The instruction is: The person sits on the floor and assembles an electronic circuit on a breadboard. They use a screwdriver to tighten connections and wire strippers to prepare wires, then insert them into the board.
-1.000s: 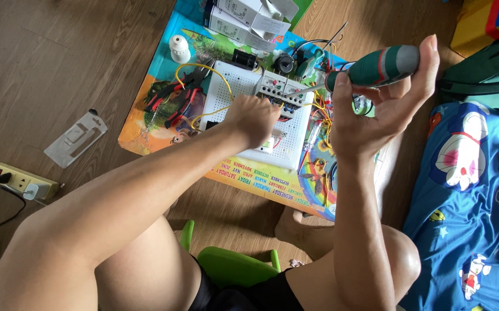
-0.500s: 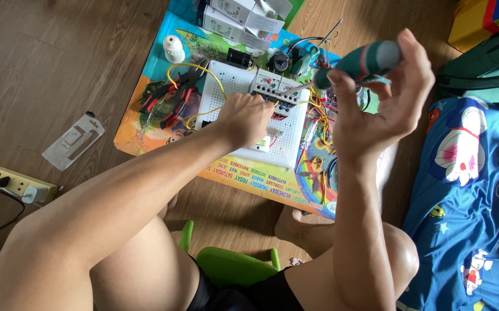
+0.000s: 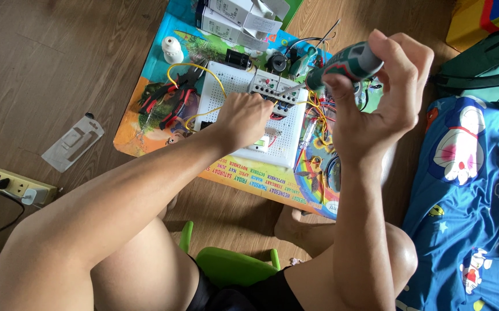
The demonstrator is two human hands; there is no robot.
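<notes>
A white perforated board (image 3: 287, 135) carrying grey terminal blocks (image 3: 272, 87) and yellow wires lies on a colourful low table (image 3: 146, 86). My left hand (image 3: 244, 118) rests on the board, fingers pressed down beside the terminal blocks. My right hand (image 3: 382, 98) grips a green and grey screwdriver (image 3: 347, 63) by its handle. Its shaft slants down and left toward the terminal blocks. Whether the tip touches them is hidden.
Red-handled pliers (image 3: 169, 101) lie on the table's left part, a white bulb (image 3: 172, 50) and white boxes (image 3: 238, 17) at the back. A power strip (image 3: 16, 185) and a plastic blister pack (image 3: 72, 143) sit on the wooden floor at left. Blue bedding (image 3: 468, 190) at right.
My right hand has turned the screwdriver from lying across my fingers to pointing down and left at the terminal blocks. My left hand stays on the board.
</notes>
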